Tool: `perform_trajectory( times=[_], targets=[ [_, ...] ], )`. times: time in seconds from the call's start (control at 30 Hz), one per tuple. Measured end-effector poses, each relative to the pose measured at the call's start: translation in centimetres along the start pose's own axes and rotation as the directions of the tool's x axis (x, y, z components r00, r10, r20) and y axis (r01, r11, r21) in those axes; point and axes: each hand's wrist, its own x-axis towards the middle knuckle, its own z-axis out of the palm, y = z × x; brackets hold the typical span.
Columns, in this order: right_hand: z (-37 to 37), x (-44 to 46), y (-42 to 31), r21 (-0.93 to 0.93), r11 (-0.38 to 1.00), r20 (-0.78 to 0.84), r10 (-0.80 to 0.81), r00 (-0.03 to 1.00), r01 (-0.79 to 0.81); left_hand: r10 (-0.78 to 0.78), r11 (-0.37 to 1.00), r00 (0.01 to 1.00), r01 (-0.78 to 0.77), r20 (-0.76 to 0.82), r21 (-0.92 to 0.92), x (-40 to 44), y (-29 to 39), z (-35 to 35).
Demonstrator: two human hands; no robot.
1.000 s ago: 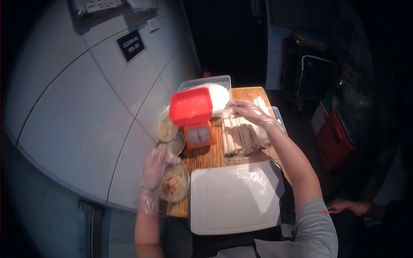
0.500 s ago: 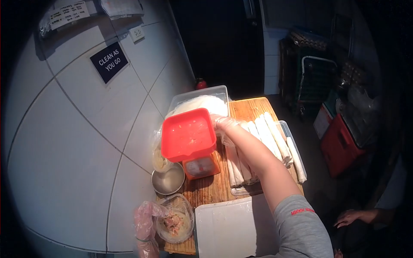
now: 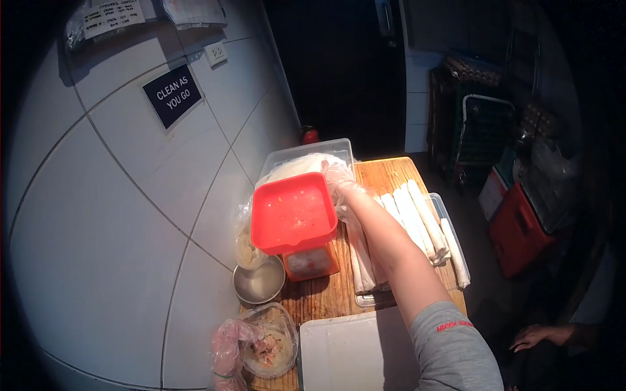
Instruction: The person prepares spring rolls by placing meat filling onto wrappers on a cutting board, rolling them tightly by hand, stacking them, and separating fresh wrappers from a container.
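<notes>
left hand [image 3: 229, 342] gloved, by bowl [image 3: 291, 339] of pinkish mix [image 3: 266, 350], near end of surface's [image 3: 385, 171] left edge, grip unclear | metal bowl [image 3: 244, 281], left edge | scale [image 3: 314, 262], red tray [image 3: 282, 225] on top | tub [image 3: 313, 148] of white sheets [image 3: 297, 164], far-left corner | right hand [image 3: 338, 177] gloved, at sheets, grip unclear, well apart from left | white board [image 3: 345, 348], near edge | rolls [image 3: 425, 221], right edge

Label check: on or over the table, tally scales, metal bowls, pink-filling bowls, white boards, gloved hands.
Scale: 1
Metal bowl: 1
Pink-filling bowl: 1
White board: 1
Gloved hands: 2 (left hand, right hand)
Total: 6
</notes>
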Motion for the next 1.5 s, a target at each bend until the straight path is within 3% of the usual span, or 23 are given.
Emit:
perform_trajectory(
  times=[0.07,0.13,0.2,0.3,0.33,0.57,0.9,1.03,1.13,1.17,1.2,1.23,1.27,1.3,1.37,1.5],
  targets=[
    [3.2,1.7,1.5,0.414,0.91,0.009,0.018,1.0,-0.02,-0.01,1.0,1.0,0.01,-0.016,-0.006,-0.1,-0.1,0.0],
    [3.3,1.1,1.9,0.525,0.851,0.073,-0.016,0.997,-0.025,-0.019,1.0,1.0,0.019,-0.02,-0.01,-0.2,-0.3,0.1],
    [2.6,1.3,1.9,0.37,0.928,0.184,-0.102,0.978,0.027,-0.028,0.999,0.999,0.028,-0.027,-0.018,-0.2,-0.6,0.2],
    [2.6,0.4,1.1,0.35,0.934,0.194,-0.149,0.97,0.073,-0.037,0.999,0.999,0.037,-0.033,-0.02,-0.2,-0.6,0.5],
    [5.6,2.2,1.6,0.276,0.959,0.127,-0.109,0.986,0.071,-0.039,0.999,0.999,0.039,-0.032,-0.021,-0.3,-0.7,0.5],
    [2.2,0.7,1.4,0.39,0.921,0.044,-0.048,0.998,0.027,-0.052,0.998,0.998,0.051,-0.039,-0.03,-1.1,-0.7,0.2],
    [1.2,-1.8,0.4,0.455,0.88,0.01,-0.158,0.987,0.136,-0.052,0.999,0.997,0.051,-0.049,-0.009,-2.1,-0.9,-0.6],
    [1.0,-1.2,-1.1,0.451,0.835,-0.196,-0.253,0.948,0.316,-0.044,0.999,0.996,0.043,-0.084,-0.017,-2.4,-1.0,-0.9],
    [1.4,-0.3,-2.1,0.543,0.771,-0.317,-0.18,0.931,0.334,-0.109,0.994,0.972,0.102,-0.208,-0.048,-2.4,-0.7,-0.4],
    [1.6,-0.1,-2.2,0.801,0.579,-0.162,-0.035,0.986,0.152,-0.143,0.989,0.954,0.131,-0.263,-0.06,-2.4,-0.7,-0.3],
    [2.1,0.4,-2.2,0.954,0.299,0.001,0.111,0.994,-0.034,-0.157,0.988,0.948,0.15,-0.278,-0.047,-2.3,-0.8,-0.2],
    [3.2,1.4,-2.4,0.979,-0.028,0.203,0.165,0.965,-0.202,-0.16,0.987,0.949,0.161,-0.273,-0.021,-2.2,-0.9,-0.3],
    [7.1,4.7,-0.4,0.97,-0.16,0.209,0.152,0.966,-0.185,-0.161,0.986,0.953,0.168,-0.255,0.008,-2.1,-1.0,-0.3],
    [6.4,4.2,-0.4,0.982,0.126,0.107,0.242,0.964,-0.14,-0.156,0.985,0.96,0.169,-0.235,0.038,-2.1,-1.1,-0.4],
    [3.3,1.1,-2.4,0.76,0.641,-0.143,0.322,0.936,-0.105,-0.149,0.981,0.969,0.17,-0.199,0.094,-2.0,-1.2,-0.6],
    [6.3,3.3,-2.2,0.85,0.523,-0.235,0.28,0.931,0.057,-0.137,0.963,0.98,0.166,-0.147,0.211,-2.5,-1.1,-1.4]
  ],
)
